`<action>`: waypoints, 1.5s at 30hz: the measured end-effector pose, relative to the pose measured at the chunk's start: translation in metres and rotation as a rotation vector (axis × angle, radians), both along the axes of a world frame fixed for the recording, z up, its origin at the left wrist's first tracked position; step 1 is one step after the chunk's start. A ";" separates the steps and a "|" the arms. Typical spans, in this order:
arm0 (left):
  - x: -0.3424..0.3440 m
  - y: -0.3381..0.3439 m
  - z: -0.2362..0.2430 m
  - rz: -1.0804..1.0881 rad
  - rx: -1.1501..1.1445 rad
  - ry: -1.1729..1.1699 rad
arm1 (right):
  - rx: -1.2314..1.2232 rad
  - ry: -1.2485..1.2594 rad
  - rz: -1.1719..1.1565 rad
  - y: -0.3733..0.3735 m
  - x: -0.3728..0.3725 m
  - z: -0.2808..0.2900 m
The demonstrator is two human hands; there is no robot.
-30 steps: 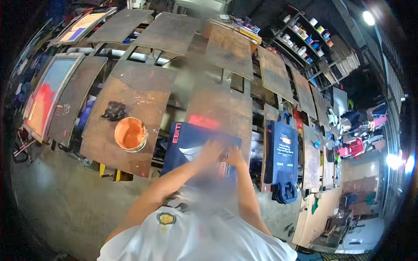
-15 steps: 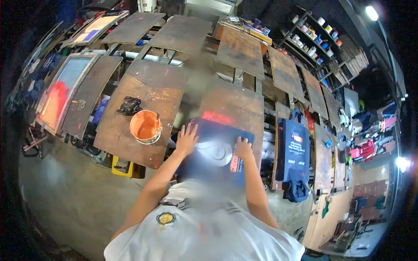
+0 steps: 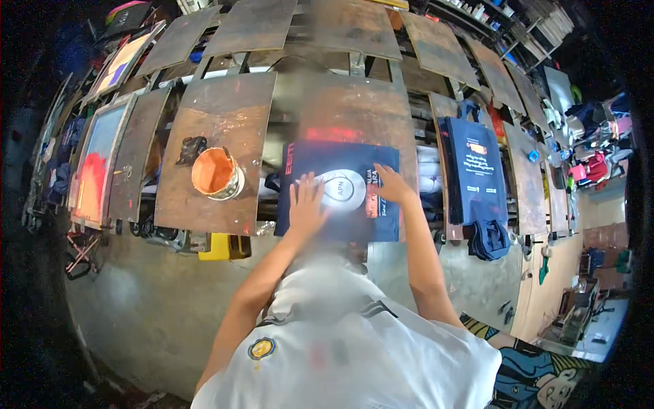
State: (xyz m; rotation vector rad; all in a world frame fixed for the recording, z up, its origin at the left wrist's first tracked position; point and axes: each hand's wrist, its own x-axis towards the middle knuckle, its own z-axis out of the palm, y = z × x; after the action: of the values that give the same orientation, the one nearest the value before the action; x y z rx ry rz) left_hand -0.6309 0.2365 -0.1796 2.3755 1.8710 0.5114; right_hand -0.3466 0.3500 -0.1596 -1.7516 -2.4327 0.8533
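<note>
Your left hand (image 3: pixel 308 210), right hand (image 3: pixel 396 187) lie apart, outspread, on opposite halves of blue cloth (image 3: pixel 345 191). Seemingly smoothing; next move calls for even pressure.

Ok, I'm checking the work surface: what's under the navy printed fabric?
A brown board shows beyond the navy fabric, with a red patch; whatever lies directly underneath is hidden.

Head-worn wide fisheye view, down and forward, from close above the white shirt (image 3: pixel 402 347) and the hands (image 3: pixel 308 208).
</note>
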 end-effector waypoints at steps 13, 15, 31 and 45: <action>0.080 -0.008 0.020 -0.093 -0.121 0.046 | 0.057 -0.305 0.067 -0.090 0.013 0.026; 0.073 -0.005 0.027 -0.064 -0.138 0.088 | 0.048 -0.295 0.068 -0.088 0.019 0.024; 0.011 -0.023 0.007 0.704 -0.079 0.346 | 0.176 -0.190 0.084 -0.093 0.032 0.017; 0.028 -0.028 -0.004 0.803 -0.290 -0.174 | 0.146 -0.249 0.093 -0.095 0.024 0.019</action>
State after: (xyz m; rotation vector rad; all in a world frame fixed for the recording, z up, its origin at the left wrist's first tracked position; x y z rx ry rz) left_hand -0.6026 0.2087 -0.1839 1.2945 2.5407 0.4217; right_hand -0.3223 0.2551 -0.1401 -1.8010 -2.6689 0.4720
